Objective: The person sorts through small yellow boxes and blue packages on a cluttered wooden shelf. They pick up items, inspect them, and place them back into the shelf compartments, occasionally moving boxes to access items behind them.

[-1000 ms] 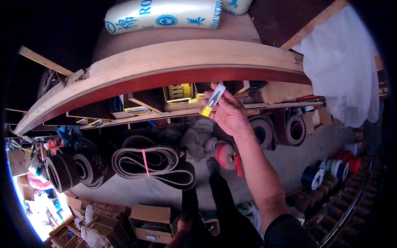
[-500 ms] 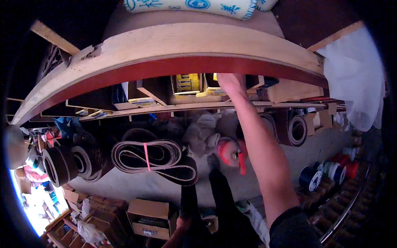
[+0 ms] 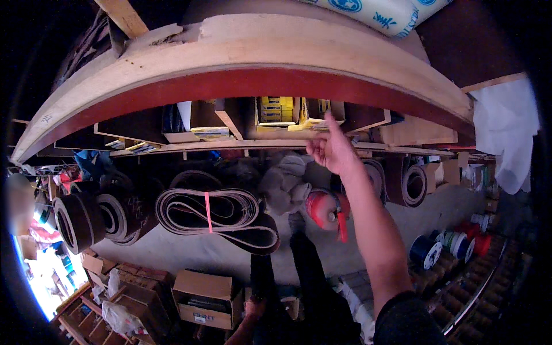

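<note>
My right hand is just below a lower shelf compartment, one finger stretched up and the others loosely bent, with nothing visible in it. The raised finger is at the front of an open carton with yellow edges; whether it touches cannot be told. Beside that carton stands another open carton holding several small yellow boxes. My left hand hangs low by my leg, dim, its fingers too unclear to read.
A thick wooden shelf edge arches above. Below lie rolled dark belts, one tied with a pink band, and a red fire extinguisher. A cardboard box sits low; wire spools stand at right.
My right hand has drawn down and out of the carton it reached into, and its fingers now show. The view has shifted slightly. The left hand stays low.
</note>
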`<state>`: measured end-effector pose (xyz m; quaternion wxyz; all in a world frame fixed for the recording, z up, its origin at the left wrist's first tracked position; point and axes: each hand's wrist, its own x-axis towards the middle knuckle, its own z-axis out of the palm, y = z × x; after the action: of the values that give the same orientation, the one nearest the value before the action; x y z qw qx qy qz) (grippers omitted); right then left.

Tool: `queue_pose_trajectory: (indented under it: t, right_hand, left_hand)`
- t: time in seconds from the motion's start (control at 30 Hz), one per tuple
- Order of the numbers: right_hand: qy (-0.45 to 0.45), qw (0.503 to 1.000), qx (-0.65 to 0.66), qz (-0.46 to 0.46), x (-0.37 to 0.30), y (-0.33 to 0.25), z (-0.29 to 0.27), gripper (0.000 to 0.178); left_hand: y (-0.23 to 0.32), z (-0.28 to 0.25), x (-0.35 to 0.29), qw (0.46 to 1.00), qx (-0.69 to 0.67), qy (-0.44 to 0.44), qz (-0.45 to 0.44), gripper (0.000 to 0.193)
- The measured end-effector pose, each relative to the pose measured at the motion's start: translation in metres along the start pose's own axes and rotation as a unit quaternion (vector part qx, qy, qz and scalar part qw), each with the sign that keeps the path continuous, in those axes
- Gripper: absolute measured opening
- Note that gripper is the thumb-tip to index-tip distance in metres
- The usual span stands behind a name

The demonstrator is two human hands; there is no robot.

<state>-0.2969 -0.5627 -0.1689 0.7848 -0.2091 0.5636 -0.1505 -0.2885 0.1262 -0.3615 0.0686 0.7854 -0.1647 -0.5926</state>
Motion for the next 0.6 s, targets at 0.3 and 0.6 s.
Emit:
queue_pose_trajectory:
  t: [0.3, 0.6]
  right_hand:
    - [0.0, 0.983, 0.174, -0.064, 0.036, 0.02, -0.02, 0.029]
    - [0.029, 0.982, 0.137, -0.126, -0.002, 0.068, -0.025, 0.022]
  left_hand:
    - [0.042, -0.014, -0.004, 1.0, 0.009, -0.013, 0.001, 0.058]
    - [0.109, -0.053, -0.01, 0.991, -0.124, 0.04, -0.03, 0.046]
